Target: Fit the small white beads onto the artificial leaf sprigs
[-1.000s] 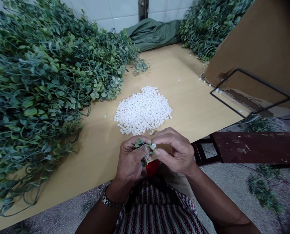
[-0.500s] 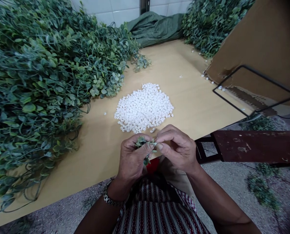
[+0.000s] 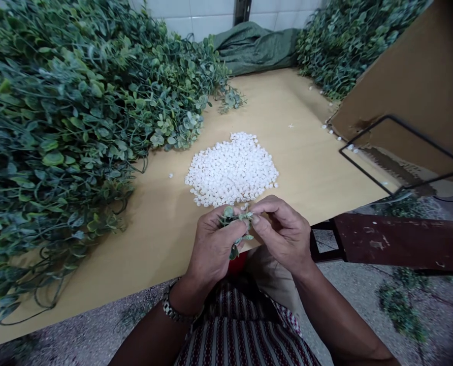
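Note:
My left hand (image 3: pixel 215 241) is closed around a small sprig of green artificial leaves (image 3: pixel 234 221), gripping it between thumb and fingers. At the sprig's end, my right hand (image 3: pixel 282 231) pinches its tip with thumb and forefinger. A small pale piece shows beside those fingertips; I cannot tell whether it is part of the sprig. Both hands are at the near edge of the table. Just beyond them lies a heap of small white plastic pieces (image 3: pixel 232 170).
Artificial greenery (image 3: pixel 97 101) is piled along the table's left side, with more greenery (image 3: pixel 356 40) at the back right. A green cloth (image 3: pixel 257 48) lies at the back. To the right are a cardboard sheet (image 3: pixel 409 81), a black wire frame (image 3: pixel 363 170) and a dark red bench (image 3: pixel 394 239).
The view has shifted slightly, so the table things sit a little farther right. Both hands stay together on the sprig, whose leaves have turned a little and show more between the fingers.

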`<state>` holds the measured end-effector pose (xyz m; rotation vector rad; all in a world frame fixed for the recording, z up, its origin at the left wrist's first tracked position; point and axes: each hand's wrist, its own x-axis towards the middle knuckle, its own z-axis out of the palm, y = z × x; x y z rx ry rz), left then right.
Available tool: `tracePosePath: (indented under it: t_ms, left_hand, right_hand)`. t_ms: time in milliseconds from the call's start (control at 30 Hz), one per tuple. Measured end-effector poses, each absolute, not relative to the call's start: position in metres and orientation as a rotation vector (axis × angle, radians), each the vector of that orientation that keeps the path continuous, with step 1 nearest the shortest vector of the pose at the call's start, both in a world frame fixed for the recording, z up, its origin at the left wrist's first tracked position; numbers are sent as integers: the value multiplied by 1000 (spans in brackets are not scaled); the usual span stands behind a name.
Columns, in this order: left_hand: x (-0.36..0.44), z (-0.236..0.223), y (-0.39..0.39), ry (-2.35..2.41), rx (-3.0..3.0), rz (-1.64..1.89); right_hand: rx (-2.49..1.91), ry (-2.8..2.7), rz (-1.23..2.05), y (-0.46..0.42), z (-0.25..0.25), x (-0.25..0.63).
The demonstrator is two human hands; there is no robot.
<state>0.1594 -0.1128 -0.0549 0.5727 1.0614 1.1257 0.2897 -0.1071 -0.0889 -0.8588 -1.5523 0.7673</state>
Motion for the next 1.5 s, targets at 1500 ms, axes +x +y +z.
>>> tracePosePath:
  t_ms: [1500]
  left_hand:
    - [161, -57, -112, 1157, 593, 1129]
  right_hand:
    - [-1230, -2048, 410, -90, -85, 339]
